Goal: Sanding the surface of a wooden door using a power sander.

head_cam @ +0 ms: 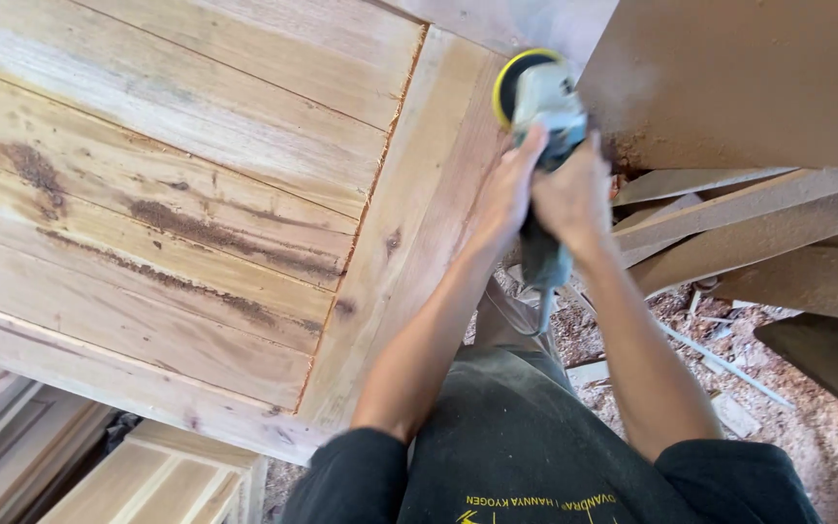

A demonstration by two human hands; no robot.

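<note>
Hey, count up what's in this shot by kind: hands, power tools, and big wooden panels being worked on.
Bare hands: 2, left hand and right hand
Grey handheld sander with yellow-rimmed disc: 1
Large pale planked wooden door panel: 1
Total: 4

I see open room to my left across the broad wooden panel [167, 194], its planks flat and bare. On my right a dusty brown board [749, 78] stands close beside the sander [540, 107], hemming it in. Below that, stacked wooden beams [749, 223] and scraps on the floor [817, 427] block passage.
</note>
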